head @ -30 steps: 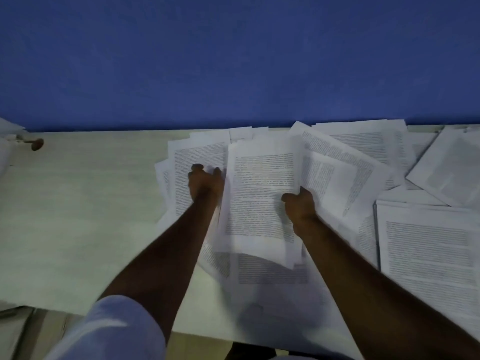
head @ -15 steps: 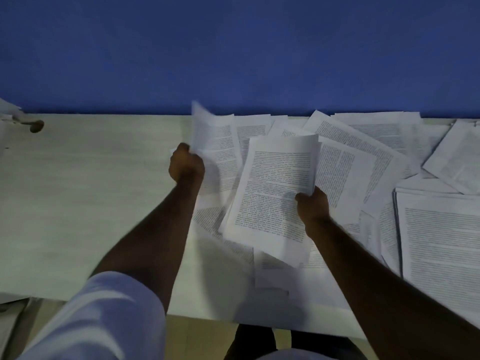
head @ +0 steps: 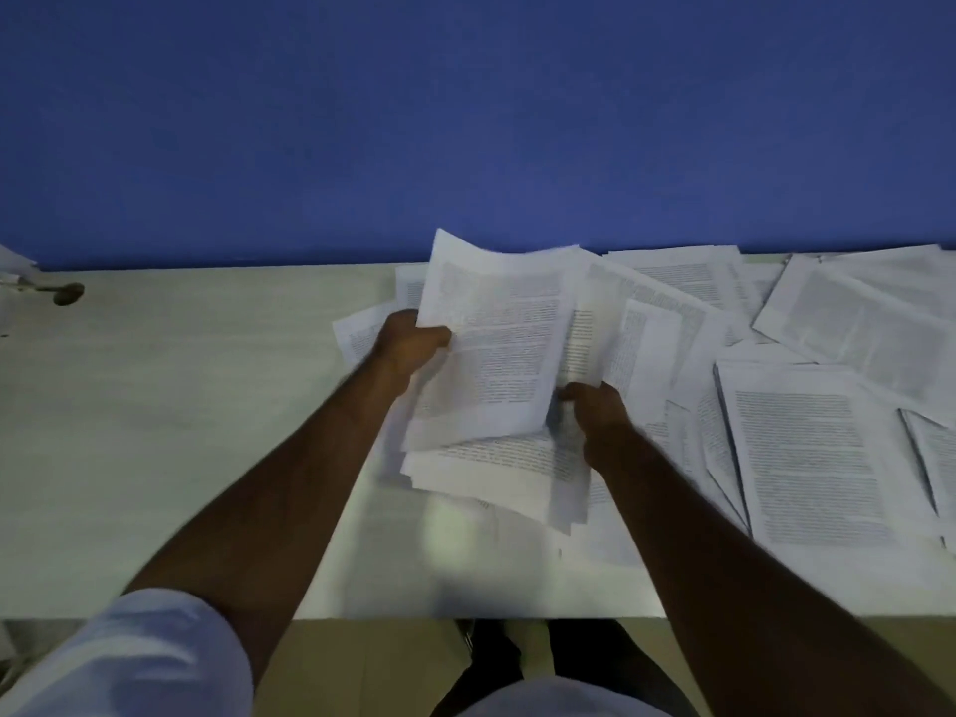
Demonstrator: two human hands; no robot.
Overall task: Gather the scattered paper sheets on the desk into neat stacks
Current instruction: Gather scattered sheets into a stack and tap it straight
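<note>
Since half a second ago, both hands have drawn closer together, and the printed sheet (head: pixel 491 354) in the left hand (head: pixel 408 344) has swung over onto the bundle (head: pixel 496 463) in front of the person. That left hand has its fingers curled round the sheet's left edge, holding it raised and tilted, its far corner curling up towards the blue wall (head: pixel 465 121). The right hand (head: pixel 600 406) grips the right side of the bundle, thumb on top, the papers fanned and uneven beneath it. All this is blurred, so finer finger detail cannot be told.

More loose sheets (head: pixel 672 282) lie overlapping along the far edge of the desk (head: pixel 181 432) and towards its right end. A thicker pile (head: pixel 807 447) sits near the right edge, just beside the right forearm, with another angled page (head: pixel 853 323) behind it near the far right corner. By the far left corner rests a small dark object (head: pixel 67 293), too dim to identify. A white sleeve (head: pixel 134 659) covers the upper left arm.
</note>
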